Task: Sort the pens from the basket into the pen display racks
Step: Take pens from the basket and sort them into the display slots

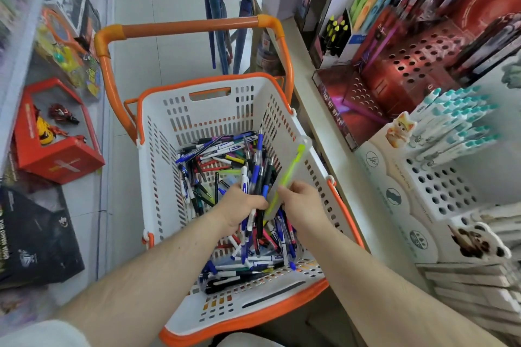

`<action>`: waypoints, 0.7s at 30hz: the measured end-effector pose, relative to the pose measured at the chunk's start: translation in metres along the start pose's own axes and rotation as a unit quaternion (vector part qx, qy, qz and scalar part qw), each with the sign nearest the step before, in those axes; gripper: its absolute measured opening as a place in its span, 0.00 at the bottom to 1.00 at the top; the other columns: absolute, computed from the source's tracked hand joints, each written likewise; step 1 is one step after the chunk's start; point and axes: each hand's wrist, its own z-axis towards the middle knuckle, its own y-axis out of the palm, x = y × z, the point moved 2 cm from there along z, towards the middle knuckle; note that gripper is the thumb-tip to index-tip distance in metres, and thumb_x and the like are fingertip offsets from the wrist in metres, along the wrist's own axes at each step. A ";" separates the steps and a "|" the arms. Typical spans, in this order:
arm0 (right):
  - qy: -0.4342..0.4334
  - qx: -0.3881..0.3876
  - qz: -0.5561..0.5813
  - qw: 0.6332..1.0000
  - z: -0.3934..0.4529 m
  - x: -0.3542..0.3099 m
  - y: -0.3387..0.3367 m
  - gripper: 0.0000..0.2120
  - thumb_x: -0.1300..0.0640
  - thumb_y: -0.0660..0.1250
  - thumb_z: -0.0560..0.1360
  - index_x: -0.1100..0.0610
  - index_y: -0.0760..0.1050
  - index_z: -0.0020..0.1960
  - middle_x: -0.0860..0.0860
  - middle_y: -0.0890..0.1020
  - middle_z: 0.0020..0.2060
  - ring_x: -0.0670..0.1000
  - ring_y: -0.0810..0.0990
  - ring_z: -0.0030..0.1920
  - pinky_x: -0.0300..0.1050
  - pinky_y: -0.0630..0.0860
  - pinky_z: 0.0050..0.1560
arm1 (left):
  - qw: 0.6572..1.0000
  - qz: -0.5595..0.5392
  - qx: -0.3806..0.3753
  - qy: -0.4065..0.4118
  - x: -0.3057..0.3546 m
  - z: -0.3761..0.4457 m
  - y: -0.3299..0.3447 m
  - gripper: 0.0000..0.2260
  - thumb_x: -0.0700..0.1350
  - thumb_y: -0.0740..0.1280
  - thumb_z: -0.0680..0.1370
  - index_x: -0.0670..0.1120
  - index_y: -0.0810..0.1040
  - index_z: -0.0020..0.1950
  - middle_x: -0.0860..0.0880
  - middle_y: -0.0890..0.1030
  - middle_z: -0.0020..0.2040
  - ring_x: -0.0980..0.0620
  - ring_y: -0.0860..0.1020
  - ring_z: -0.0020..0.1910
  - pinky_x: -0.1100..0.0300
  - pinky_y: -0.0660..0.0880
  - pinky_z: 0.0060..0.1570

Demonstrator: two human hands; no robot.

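Observation:
A white basket (158, 166) with orange trim stands in front of me, its floor covered with several loose pens (225, 154). My left hand (242, 205) grips a bundle of blue, black and white pens (258, 177) above the basket. My right hand (301, 202) pinches a clear packaged yellow-green pen (290, 174) next to that bundle. To the right stand a red pen display rack (408, 64) with open holes and a white rack (434, 186) holding teal-capped pens (456, 121).
The basket's orange trolley handle (191, 29) arches over its far side. A toy shelf with a red box (56, 149) runs along the left. The counter edge (310, 109) borders the basket's right side. Stacked white boxes (473, 284) lie at the lower right.

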 end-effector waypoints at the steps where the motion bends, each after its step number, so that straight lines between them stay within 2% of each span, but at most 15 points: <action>1: -0.008 0.010 0.006 1.000 -0.002 -0.001 -0.003 0.07 0.56 0.62 0.82 0.55 0.78 0.49 0.58 0.83 0.46 0.60 0.83 0.45 0.54 0.80 0.51 | 1.000 -0.010 0.016 0.003 0.001 0.000 0.000 0.07 0.29 0.70 0.71 0.40 0.81 0.43 0.44 0.82 0.43 0.48 0.79 0.44 0.57 0.72 0.47; 3: -0.019 0.015 0.037 0.999 -0.006 -0.002 -0.011 0.07 0.56 0.60 0.83 0.52 0.76 0.49 0.55 0.83 0.48 0.57 0.83 0.50 0.57 0.80 0.57 | 0.999 -0.040 0.034 0.006 0.004 -0.002 -0.004 0.05 0.32 0.73 0.69 0.38 0.82 0.43 0.44 0.83 0.45 0.48 0.80 0.47 0.52 0.72 0.57; 4: -0.025 0.011 0.050 0.998 -0.007 -0.002 -0.015 0.07 0.56 0.59 0.83 0.51 0.76 0.50 0.54 0.83 0.48 0.55 0.83 0.51 0.58 0.79 0.59 | 0.997 -0.064 0.037 0.003 0.005 -0.003 -0.006 0.11 0.36 0.77 0.64 0.37 0.82 0.45 0.44 0.84 0.48 0.47 0.81 0.51 0.49 0.70 0.62; 6: -0.029 -0.011 0.099 0.995 -0.010 0.001 -0.022 0.08 0.57 0.59 0.84 0.53 0.76 0.56 0.54 0.84 0.47 0.54 0.84 0.52 0.59 0.78 0.60 | 0.996 -0.079 0.034 -0.012 0.006 -0.003 -0.011 0.30 0.46 0.82 0.53 0.37 0.83 0.52 0.41 0.81 0.58 0.41 0.77 0.61 0.40 0.66 0.68; 7: -0.022 -0.027 0.143 0.989 -0.011 0.002 -0.026 0.09 0.58 0.58 0.84 0.55 0.75 0.59 0.54 0.84 0.47 0.55 0.84 0.51 0.58 0.78 0.60 | 0.996 -0.088 0.021 -0.022 0.007 -0.003 -0.013 0.28 0.47 0.81 0.53 0.39 0.84 0.51 0.42 0.82 0.56 0.40 0.77 0.59 0.41 0.68 0.66; 9: 0.003 -0.059 0.234 0.970 -0.018 0.003 -0.033 0.11 0.60 0.57 0.84 0.57 0.74 0.63 0.54 0.82 0.45 0.54 0.84 0.47 0.55 0.79 0.54 | 0.995 -0.099 -0.027 -0.017 0.016 -0.015 -0.006 0.07 0.41 0.74 0.63 0.45 0.86 0.39 0.45 0.83 0.40 0.43 0.79 0.44 0.50 0.74 0.51; 10: 0.016 -0.071 0.265 0.962 -0.022 0.003 -0.036 0.12 0.61 0.56 0.84 0.58 0.74 0.64 0.53 0.81 0.42 0.53 0.83 0.42 0.53 0.79 0.49 | 0.994 -0.099 -0.048 -0.010 0.021 -0.019 -0.001 0.05 0.40 0.71 0.64 0.46 0.86 0.36 0.46 0.81 0.36 0.45 0.77 0.38 0.53 0.74 0.44; 12: 0.034 -0.075 0.307 0.948 -0.030 0.003 -0.043 0.13 0.62 0.55 0.84 0.61 0.74 0.64 0.52 0.77 0.35 0.51 0.77 0.32 0.48 0.74 0.39 | 0.992 -0.098 -0.082 0.008 0.030 -0.027 0.011 0.06 0.40 0.69 0.63 0.46 0.85 0.36 0.45 0.80 0.34 0.46 0.77 0.35 0.55 0.72 0.40; 14: 0.037 -0.064 0.315 0.946 -0.039 0.002 -0.052 0.13 0.56 0.58 0.83 0.60 0.74 0.63 0.51 0.72 0.33 0.49 0.68 0.28 0.43 0.66 0.31 | 0.991 -0.084 -0.096 0.032 0.038 -0.028 0.022 0.06 0.37 0.69 0.66 0.45 0.85 0.37 0.45 0.81 0.34 0.46 0.78 0.36 0.53 0.74 0.43; 17: -0.005 -0.034 0.257 0.966 -0.055 0.001 -0.069 0.11 0.47 0.61 0.82 0.54 0.71 0.55 0.49 0.68 0.30 0.48 0.60 0.27 0.42 0.57 0.30 | 0.988 -0.082 -0.123 0.038 0.055 -0.034 0.044 0.08 0.33 0.69 0.68 0.44 0.84 0.36 0.45 0.80 0.35 0.48 0.79 0.33 0.56 0.77 0.38; 19: -0.039 0.002 0.222 0.974 -0.067 0.000 -0.081 0.12 0.48 0.59 0.83 0.56 0.71 0.50 0.50 0.69 0.30 0.48 0.62 0.27 0.43 0.60 0.29 | 0.984 -0.075 -0.156 0.051 0.067 -0.038 0.060 0.07 0.36 0.69 0.66 0.45 0.85 0.35 0.45 0.80 0.34 0.49 0.79 0.33 0.56 0.77 0.37; 21: -0.054 0.034 0.240 0.969 -0.079 0.001 -0.097 0.15 0.52 0.57 0.84 0.62 0.75 0.52 0.53 0.73 0.33 0.49 0.70 0.28 0.44 0.68 0.31 | 0.977 -0.069 -0.196 0.052 0.078 -0.042 0.078 0.06 0.38 0.69 0.64 0.46 0.85 0.35 0.46 0.80 0.34 0.49 0.80 0.32 0.55 0.77 0.38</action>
